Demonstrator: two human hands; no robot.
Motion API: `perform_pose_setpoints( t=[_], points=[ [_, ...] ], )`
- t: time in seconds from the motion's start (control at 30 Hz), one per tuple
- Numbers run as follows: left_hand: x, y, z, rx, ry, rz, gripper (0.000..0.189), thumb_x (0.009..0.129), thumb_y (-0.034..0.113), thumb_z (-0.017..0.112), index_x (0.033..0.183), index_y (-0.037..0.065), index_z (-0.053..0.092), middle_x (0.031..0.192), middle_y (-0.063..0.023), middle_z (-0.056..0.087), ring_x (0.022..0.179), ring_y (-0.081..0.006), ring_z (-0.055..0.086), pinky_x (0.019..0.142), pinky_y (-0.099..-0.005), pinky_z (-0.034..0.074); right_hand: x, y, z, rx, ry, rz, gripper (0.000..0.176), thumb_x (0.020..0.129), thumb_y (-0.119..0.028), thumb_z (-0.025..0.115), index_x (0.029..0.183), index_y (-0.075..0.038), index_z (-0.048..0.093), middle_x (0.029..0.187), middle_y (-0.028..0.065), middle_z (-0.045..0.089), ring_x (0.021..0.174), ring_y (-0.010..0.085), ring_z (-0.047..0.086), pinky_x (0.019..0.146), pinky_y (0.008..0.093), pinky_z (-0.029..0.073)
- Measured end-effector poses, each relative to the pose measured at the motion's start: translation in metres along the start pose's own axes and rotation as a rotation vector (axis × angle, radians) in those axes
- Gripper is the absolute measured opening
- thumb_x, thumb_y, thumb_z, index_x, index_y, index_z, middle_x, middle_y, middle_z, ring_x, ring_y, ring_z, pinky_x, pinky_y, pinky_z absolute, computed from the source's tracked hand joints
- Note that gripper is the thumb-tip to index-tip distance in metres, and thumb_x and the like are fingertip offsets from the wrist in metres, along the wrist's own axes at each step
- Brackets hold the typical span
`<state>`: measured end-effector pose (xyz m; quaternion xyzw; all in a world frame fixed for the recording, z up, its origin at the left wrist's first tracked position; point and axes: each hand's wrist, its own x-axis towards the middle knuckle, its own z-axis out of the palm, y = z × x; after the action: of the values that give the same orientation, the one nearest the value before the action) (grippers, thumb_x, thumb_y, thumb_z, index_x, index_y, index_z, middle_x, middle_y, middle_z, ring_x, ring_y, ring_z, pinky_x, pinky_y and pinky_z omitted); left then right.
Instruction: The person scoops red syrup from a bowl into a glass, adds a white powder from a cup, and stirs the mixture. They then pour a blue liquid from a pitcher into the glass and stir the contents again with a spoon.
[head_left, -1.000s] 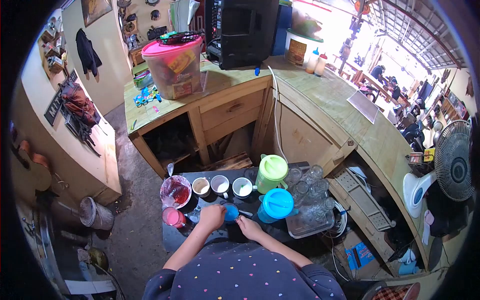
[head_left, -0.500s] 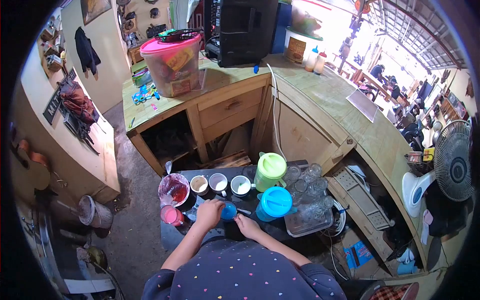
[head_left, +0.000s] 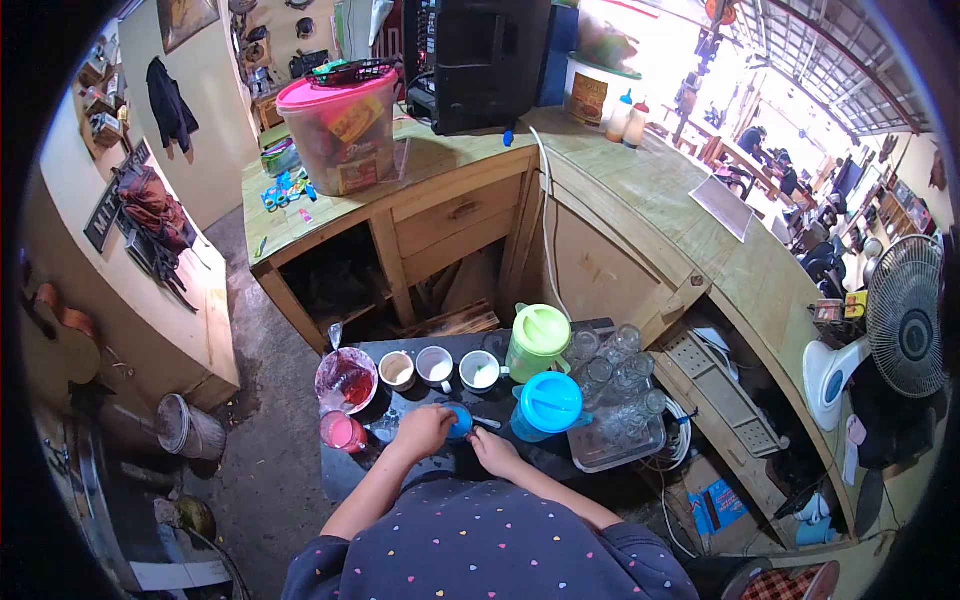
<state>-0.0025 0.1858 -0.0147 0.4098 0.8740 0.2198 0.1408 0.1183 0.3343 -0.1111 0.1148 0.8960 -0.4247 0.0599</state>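
Observation:
A small cup with blue contents [head_left: 459,420] stands on the dark table between my hands. My left hand [head_left: 424,431] is closed at its left rim; what the fingers hold is hidden. My right hand [head_left: 493,453] pinches the cup's lower right side. A spoon [head_left: 487,423] lies just right of the cup. Behind are a brown-stained cup [head_left: 397,371] and two white cups, one [head_left: 435,367] beside the other [head_left: 480,371], with white matter inside. At left, a bowl of red jelly-like food [head_left: 347,380] stands behind a glass of pink liquid [head_left: 344,432].
A blue-lidded pitcher [head_left: 550,405] and a green pitcher [head_left: 539,342] stand right of the cups. Beyond them, a clear tray [head_left: 620,452] holds several glass mugs. A wooden counter [head_left: 620,165] curves behind, carrying a pink-lidded tub [head_left: 340,135]. A fan [head_left: 905,320] stands far right.
My left hand has lowered slightly at the blue cup, its fingers now nearer the rim. My right hand stays at the cup's side. The view has shifted a little.

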Motion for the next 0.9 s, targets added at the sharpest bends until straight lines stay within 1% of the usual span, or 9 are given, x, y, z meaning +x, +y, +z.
perform_pose_setpoints(
  t=[0.1, 0.2, 0.3, 0.4, 0.5, 0.6, 0.7, 0.8, 0.9],
  points=[
    [0.0, 0.008, -0.009, 0.101, 0.165, 0.067, 0.02, 0.085, 0.023, 0.054, 0.089, 0.011, 0.069, 0.092, -0.0098, 0.066, 0.084, -0.0311, 0.064, 0.072, -0.0421, 0.05, 0.0, 0.0, 0.001, 0.007, 0.014, 0.002, 0.028, 0.097, -0.033, 0.038, 0.101, -0.007, 0.048, 0.09, 0.0233, 0.061, 0.087, 0.0447, 0.058, 0.069, 0.0542, 0.043],
    [-0.002, 0.002, 0.004, 0.249, 0.057, -0.063, 0.019, 0.085, 0.023, 0.055, 0.091, 0.012, 0.069, 0.091, -0.0093, 0.067, 0.084, -0.0313, 0.064, 0.071, -0.0422, 0.049, 0.0, -0.001, 0.0, 0.018, 0.001, 0.001, 0.028, 0.097, -0.034, 0.038, 0.101, -0.007, 0.048, 0.091, 0.0234, 0.061, 0.087, 0.0448, 0.058, 0.069, 0.054, 0.044],
    [-0.002, 0.002, 0.001, 0.091, 0.017, -0.003, 0.019, 0.086, 0.024, 0.055, 0.09, 0.013, 0.07, 0.091, -0.0086, 0.067, 0.083, -0.0302, 0.064, 0.071, -0.0409, 0.049, -0.001, -0.001, -0.002, 0.012, -0.003, 0.001, 0.029, 0.097, -0.034, 0.038, 0.101, -0.007, 0.048, 0.091, 0.0234, 0.061, 0.087, 0.0449, 0.058, 0.07, 0.0539, 0.044],
    [0.001, 0.003, -0.001, 0.12, 0.181, 0.043, 0.02, 0.086, 0.024, 0.054, 0.091, 0.012, 0.07, 0.091, -0.0095, 0.066, 0.08, -0.031, 0.064, 0.071, -0.0428, 0.049, -0.001, -0.002, -0.001, 0.026, 0.014, -0.003, 0.029, 0.097, -0.034, 0.038, 0.102, -0.007, 0.049, 0.093, 0.0233, 0.062, 0.088, 0.0447, 0.058, 0.07, 0.0536, 0.044],
    [-0.001, 0.004, 0.001, 0.274, 0.046, -0.076, 0.02, 0.086, 0.024, 0.054, 0.091, 0.012, 0.07, 0.089, -0.0094, 0.066, 0.081, -0.0304, 0.064, 0.071, -0.0428, 0.049, 0.001, 0.0, -0.001, 0.024, -0.018, 0.013, 0.03, 0.097, -0.034, 0.038, 0.105, -0.008, 0.05, 0.095, 0.0231, 0.062, 0.089, 0.0444, 0.058, 0.071, 0.0532, 0.044],
    [0.001, -0.002, 0.003, 0.033, 0.006, 0.004, 0.02, 0.086, 0.023, 0.054, 0.091, 0.012, 0.07, 0.088, -0.0097, 0.066, 0.081, -0.031, 0.063, 0.071, -0.0431, 0.049, 0.002, 0.0, 0.0, 0.003, -0.031, 0.029, 0.03, 0.097, -0.034, 0.038, 0.107, -0.008, 0.05, 0.096, 0.023, 0.062, 0.089, 0.0441, 0.059, 0.071, 0.0529, 0.045],
    [0.003, 0.004, -0.007, 0.036, 0.153, 0.031, 0.021, 0.086, 0.024, 0.054, 0.092, 0.011, 0.07, 0.089, -0.0106, 0.067, 0.082, -0.0317, 0.063, 0.072, -0.0436, 0.049, 0.002, 0.002, 0.001, 0.01, -0.019, 0.015, 0.03, 0.097, -0.034, 0.039, 0.107, -0.008, 0.05, 0.095, 0.0233, 0.062, 0.089, 0.0438, 0.059, 0.071, 0.0526, 0.045],
    [0.001, 0.005, -0.008, 0.278, 0.001, -0.081, 0.021, 0.086, 0.023, 0.055, 0.092, 0.01, 0.069, 0.089, -0.0115, 0.067, 0.082, -0.033, 0.063, 0.073, -0.0443, 0.049, 0.001, -0.002, -0.003, 0.012, -0.034, 0.022, 0.029, 0.097, -0.033, 0.039, 0.106, -0.008, 0.051, 0.095, 0.0231, 0.062, 0.089, 0.0434, 0.059, 0.071, 0.052, 0.045],
    [0.003, -0.004, -0.001, -0.003, -0.047, -0.062, 0.021, 0.085, 0.023, 0.055, 0.092, 0.01, 0.07, 0.089, -0.012, 0.067, 0.084, -0.0322, 0.062, 0.073, -0.0447, 0.049, 0.001, -0.001, -0.001, 0.001, -0.021, 0.023, 0.029, 0.097, -0.032, 0.038, 0.105, -0.008, 0.051, 0.095, 0.0225, 0.062, 0.09, 0.0433, 0.059, 0.071, 0.0516, 0.045]
  ],
)
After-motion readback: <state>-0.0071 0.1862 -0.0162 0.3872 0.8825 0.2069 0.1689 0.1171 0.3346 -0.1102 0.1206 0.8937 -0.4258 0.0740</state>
